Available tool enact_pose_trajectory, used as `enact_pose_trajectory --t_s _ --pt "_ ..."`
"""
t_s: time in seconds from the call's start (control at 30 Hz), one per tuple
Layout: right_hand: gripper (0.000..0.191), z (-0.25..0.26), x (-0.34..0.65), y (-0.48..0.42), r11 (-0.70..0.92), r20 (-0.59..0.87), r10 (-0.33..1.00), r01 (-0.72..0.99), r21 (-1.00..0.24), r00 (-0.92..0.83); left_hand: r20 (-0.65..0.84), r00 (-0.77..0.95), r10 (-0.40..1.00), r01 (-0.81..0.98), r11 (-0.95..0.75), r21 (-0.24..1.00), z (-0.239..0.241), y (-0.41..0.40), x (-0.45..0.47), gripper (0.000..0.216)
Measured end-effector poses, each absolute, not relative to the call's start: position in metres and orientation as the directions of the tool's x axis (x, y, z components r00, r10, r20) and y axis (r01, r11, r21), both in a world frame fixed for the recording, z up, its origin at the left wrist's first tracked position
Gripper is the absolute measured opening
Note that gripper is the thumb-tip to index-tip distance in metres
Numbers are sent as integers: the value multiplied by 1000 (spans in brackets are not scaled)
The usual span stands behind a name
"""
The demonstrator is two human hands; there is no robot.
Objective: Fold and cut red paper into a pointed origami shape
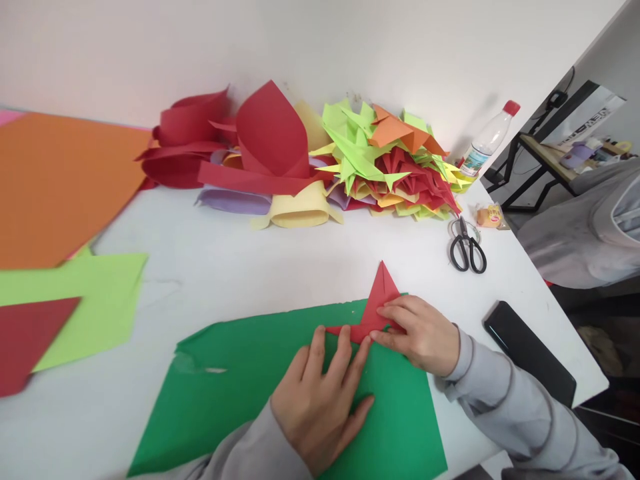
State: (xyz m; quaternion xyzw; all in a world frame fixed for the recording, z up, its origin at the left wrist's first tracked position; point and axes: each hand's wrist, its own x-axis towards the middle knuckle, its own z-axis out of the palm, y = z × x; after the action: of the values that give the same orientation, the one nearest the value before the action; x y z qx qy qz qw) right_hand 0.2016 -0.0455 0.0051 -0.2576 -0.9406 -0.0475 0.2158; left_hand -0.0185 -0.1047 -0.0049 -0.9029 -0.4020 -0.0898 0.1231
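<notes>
A folded red paper piece (379, 300) with a pointed tip lies on a large green sheet (235, 380) near the table's front. My left hand (320, 393) lies flat on the green sheet, its fingertips pressing the red piece's lower left edge. My right hand (420, 333) presses down on the red piece's right side, fingers bent over it. Part of the red fold is hidden under my right hand.
Black scissors (467, 248) lie right of centre, and a black phone (530, 360) sits near the right edge. A heap of folded and curled coloured paper (320, 160) lines the back wall, beside a plastic bottle (487, 140). Orange, lime and red sheets (65, 267) cover the left.
</notes>
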Motion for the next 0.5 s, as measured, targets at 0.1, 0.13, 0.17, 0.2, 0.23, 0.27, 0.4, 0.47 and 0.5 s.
enact_pose_trajectory --t_s 0.1,0.13,0.17,0.2,0.23,0.27,0.4,0.47,0.5 --pt "20 5 201 -46 862 439 469 505 -40 -766 263 679 686 733 -656 -180 -4 -104 -19 54" --pt "20 4 201 -46 861 441 472 506 -45 -764 262 682 683 730 -658 -185 -4 -104 -19 54" --pt "20 4 201 -46 860 439 476 509 -49 -762 261 683 682 729 -658 -186 -4 -104 -19 55" --pt "21 4 201 -46 859 438 478 510 -51 -761 262 682 683 730 -658 -185 -4 -104 -19 55" --pt "21 3 201 -46 858 437 480 512 -52 -761 263 679 685 732 -657 -180 -4 -104 -19 54" --pt "21 3 201 -46 857 434 482 513 -53 -761 265 675 688 736 -655 -173 -5 -104 -19 54" --pt "20 2 201 -47 857 437 483 512 -58 -759 272 652 707 753 -644 -132 -4 -105 -17 52" --pt "20 3 201 -47 857 438 483 512 -59 -758 272 645 714 760 -637 -129 -3 -105 -16 51" --pt "21 3 200 -47 857 439 483 512 -60 -758 273 642 717 763 -634 -129 -2 -105 -15 51"
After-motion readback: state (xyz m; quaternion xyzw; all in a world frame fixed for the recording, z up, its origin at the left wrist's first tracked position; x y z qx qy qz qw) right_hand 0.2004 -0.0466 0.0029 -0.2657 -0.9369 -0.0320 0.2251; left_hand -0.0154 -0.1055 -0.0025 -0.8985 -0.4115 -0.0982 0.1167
